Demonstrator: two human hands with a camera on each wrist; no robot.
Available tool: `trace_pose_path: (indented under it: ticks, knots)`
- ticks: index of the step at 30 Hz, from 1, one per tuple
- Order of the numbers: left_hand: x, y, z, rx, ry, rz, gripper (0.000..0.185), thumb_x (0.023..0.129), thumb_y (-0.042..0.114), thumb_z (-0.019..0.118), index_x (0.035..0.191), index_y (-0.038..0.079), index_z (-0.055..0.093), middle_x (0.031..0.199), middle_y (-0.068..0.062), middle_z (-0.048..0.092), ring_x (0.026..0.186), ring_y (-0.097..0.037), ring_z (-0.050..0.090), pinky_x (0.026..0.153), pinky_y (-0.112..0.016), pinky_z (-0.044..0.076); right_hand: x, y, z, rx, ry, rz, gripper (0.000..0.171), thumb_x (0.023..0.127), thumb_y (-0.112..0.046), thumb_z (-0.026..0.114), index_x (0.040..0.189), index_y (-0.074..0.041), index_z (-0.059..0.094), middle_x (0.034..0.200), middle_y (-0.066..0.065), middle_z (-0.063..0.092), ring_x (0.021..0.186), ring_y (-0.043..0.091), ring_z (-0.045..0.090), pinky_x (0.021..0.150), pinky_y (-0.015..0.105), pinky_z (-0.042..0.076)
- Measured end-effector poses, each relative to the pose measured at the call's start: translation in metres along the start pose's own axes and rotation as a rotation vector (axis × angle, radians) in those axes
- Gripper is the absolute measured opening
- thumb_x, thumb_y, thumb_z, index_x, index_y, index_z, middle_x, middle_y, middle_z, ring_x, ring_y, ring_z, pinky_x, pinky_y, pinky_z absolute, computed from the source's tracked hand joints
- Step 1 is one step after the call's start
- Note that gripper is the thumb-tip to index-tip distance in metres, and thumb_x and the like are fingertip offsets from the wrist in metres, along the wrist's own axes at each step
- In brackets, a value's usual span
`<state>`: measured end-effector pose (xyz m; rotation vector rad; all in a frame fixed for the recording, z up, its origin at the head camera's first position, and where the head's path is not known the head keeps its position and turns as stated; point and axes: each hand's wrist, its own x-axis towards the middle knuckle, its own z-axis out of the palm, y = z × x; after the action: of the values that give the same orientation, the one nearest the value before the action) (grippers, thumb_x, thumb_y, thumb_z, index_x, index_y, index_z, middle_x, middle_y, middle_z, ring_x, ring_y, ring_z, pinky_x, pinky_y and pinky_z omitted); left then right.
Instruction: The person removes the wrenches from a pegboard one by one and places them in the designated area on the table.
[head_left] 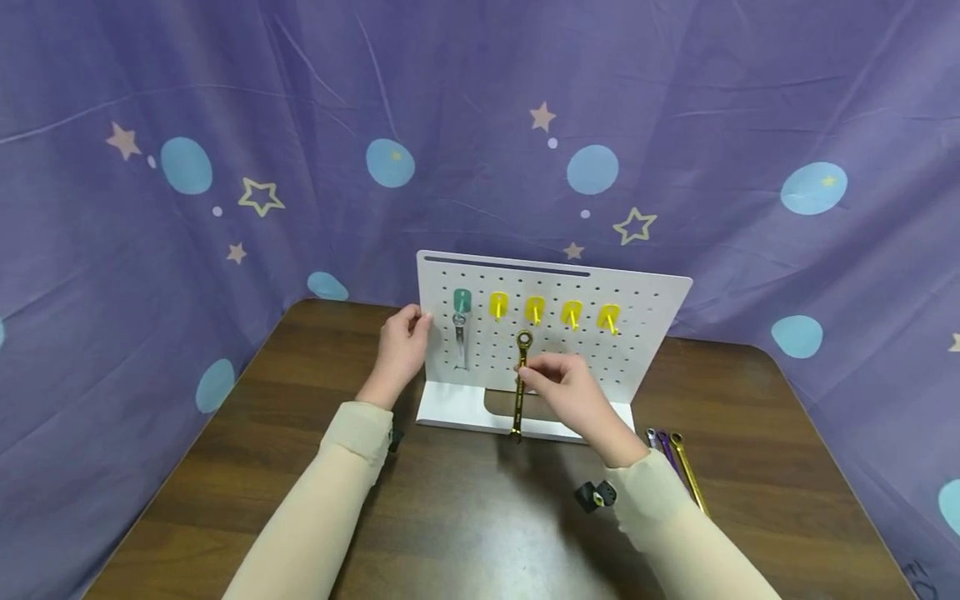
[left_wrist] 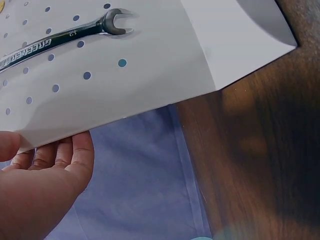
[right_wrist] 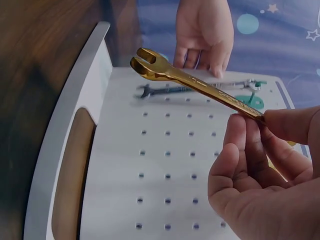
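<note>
The gold wrench (head_left: 520,385) is pinched mid-shaft by the right hand (head_left: 572,398), thumb against fingertips (right_wrist: 239,131), remaining fingers loosely curled. It is held upright in front of the white pegboard (head_left: 645,317), ring end up just below the second yellow hook (head_left: 535,310), open end down near the base of the board. In the right wrist view the open jaw end sits clear of the board face (whether the ring end touches the hook cannot be told).

The left edge of the pegboard is gripped by the left hand (head_left: 402,350): fingers are wrapped behind the panel, thumb at the front edge. This is confirmed in the left wrist view, where the fingertips (left_wrist: 75,152) are seen pressed together against the back edge of the board.

Just beside that hand, a green-and-silver wrench (head_left: 460,343) is hung from a teal hook (head_left: 462,300) at the left of the hook row. Four yellow hooks are lined up to its right.

On the brown table (head_left: 300,433), right of the board base and partly hidden by the right sleeve, three more wrenches (head_left: 678,462) are laid side by side (silver, purple, gold). A purple star-patterned cloth (head_left: 225,167) is hung behind everything.
</note>
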<state>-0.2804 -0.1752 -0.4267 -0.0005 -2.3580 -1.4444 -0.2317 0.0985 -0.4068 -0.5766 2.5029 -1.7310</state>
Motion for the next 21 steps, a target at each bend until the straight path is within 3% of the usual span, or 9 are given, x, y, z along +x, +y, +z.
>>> trace_pose_path:
  ticks: [9,21]
  knots:
    - [0.000,0.001,0.000,-0.005,0.005,0.002,0.018,0.105,0.010,0.057,0.096,-0.004,0.063,0.096,-0.020,0.068,0.084,-0.028,0.059,0.073,-0.041,0.049,-0.015,0.012,-0.023,-0.026,0.057,0.012,0.013,0.098,-0.011,0.069,0.103,-0.002,0.077,0.092,0.007,0.074,0.086,0.035,0.068,0.075,0.031,0.054]
    - [0.000,0.000,-0.001,-0.007,0.000,-0.009,0.019,0.106,0.011,0.056,0.098,-0.004,0.063,0.101,-0.021,0.069,0.091,-0.030,0.062,0.079,-0.044,0.050,-0.037,0.037,-0.049,-0.047,0.103,0.070,0.017,0.099,-0.012,0.069,0.107,0.001,0.076,0.093,0.009,0.073,0.086,0.021,0.067,0.076,0.029,0.053]
